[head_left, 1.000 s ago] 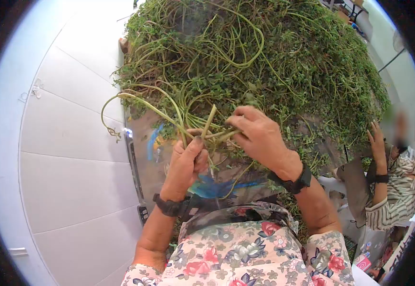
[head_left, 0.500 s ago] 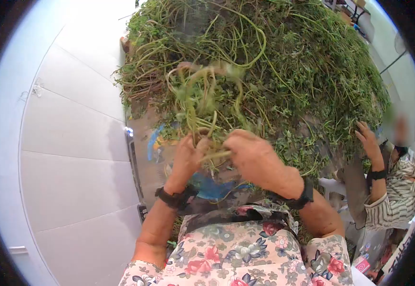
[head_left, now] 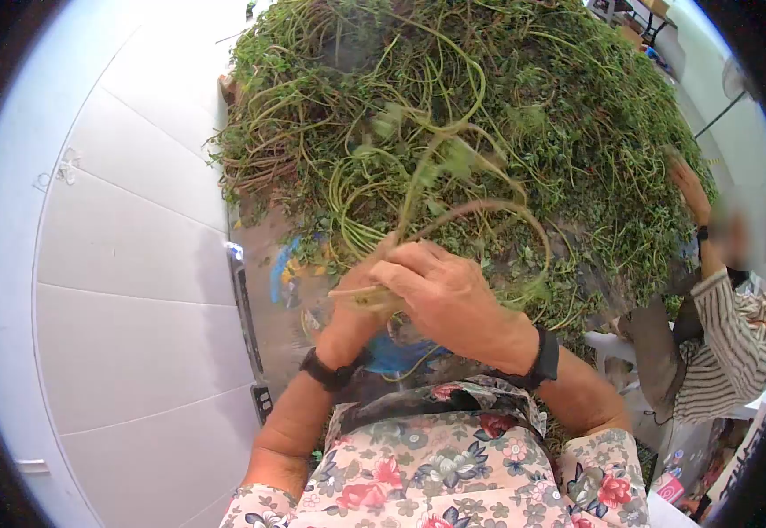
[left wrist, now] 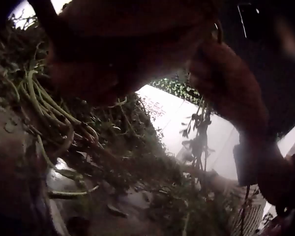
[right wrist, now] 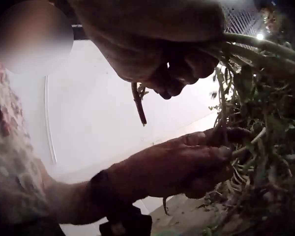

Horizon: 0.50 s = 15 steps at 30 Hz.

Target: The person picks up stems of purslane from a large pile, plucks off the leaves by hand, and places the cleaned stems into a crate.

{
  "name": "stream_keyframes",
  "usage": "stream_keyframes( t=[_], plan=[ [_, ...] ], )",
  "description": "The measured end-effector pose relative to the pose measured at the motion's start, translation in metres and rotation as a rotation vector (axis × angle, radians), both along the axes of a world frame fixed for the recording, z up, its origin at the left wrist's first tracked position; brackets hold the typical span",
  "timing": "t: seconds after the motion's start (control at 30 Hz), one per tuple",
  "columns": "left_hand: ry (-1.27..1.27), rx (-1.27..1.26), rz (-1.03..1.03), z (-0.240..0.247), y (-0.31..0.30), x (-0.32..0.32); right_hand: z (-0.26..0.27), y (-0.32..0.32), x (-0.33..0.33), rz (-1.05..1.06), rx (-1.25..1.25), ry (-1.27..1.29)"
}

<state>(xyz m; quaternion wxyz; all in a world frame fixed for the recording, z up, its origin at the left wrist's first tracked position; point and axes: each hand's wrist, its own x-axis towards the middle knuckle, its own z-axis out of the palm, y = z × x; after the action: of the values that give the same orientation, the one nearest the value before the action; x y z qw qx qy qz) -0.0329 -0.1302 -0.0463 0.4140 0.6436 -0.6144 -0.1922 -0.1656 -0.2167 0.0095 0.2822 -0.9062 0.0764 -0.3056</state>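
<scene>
Long leafy green stems [head_left: 414, 189] loop up and to the right from between the two hands, blurred in the head view. My right hand [head_left: 453, 304] grips a bundle of them, its fingers curled. A short brown cut end [right wrist: 139, 104] sticks out below that hand in the right wrist view. My left hand [head_left: 357, 321] lies close beside it, partly hidden behind it; in the right wrist view its thumb and fingers pinch stems. Pale stem ends [head_left: 361, 297] point left across the left hand. The left wrist view is dark, and my left hand [left wrist: 132, 49] fills its top.
A large heap of the same leafy stems [head_left: 568, 114] covers most of the table [head_left: 264, 233]. Blue plastic [head_left: 401, 352] shows at the near edge. A white panelled wall [head_left: 136, 255] stands at left. Another person's hand [head_left: 687, 185] reaches to the heap at right.
My hands have come together, the right moving left over the left. The held stems have swung from the left side up and over to the right. The other person's hand has moved farther up the heap.
</scene>
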Motion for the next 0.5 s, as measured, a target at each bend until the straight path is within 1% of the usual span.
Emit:
stream_keyframes(
  t=[0.03, 0.1, 0.17, 0.2, 0.3, 0.4, 0.5],
  plan=[
    [-0.100, -0.166, -0.031, -0.001, -0.004, 0.001, 0.000, -0.002, 0.002, -0.033, -0.049, 0.060],
    [0.058, -0.204, -0.004, -0.008, -0.005, -0.001, -0.004, -0.007, 0.005, -0.089, -0.142, 0.141],
    [0.571, 0.062, 0.115, -0.019, 0.001, -0.003, -0.013, -0.016, 0.005, -0.130, -0.224, 0.181],
    [0.587, 0.083, 0.063, -0.002, 0.005, -0.002, -0.011, -0.016, 0.004, -0.126, -0.213, 0.211],
    [0.836, 0.104, 0.203, 0.007, 0.009, 0.000, -0.016, -0.016, 0.004, -0.083, -0.185, 0.306],
    [0.703, 0.162, 0.233, 0.004, 0.011, 0.005, -0.024, -0.018, 0.006, -0.055, -0.163, 0.250],
    [0.932, 0.139, 0.368, 0.002, 0.005, 0.004, -0.023, -0.020, 0.001, -0.039, -0.199, 0.270]
  ],
)
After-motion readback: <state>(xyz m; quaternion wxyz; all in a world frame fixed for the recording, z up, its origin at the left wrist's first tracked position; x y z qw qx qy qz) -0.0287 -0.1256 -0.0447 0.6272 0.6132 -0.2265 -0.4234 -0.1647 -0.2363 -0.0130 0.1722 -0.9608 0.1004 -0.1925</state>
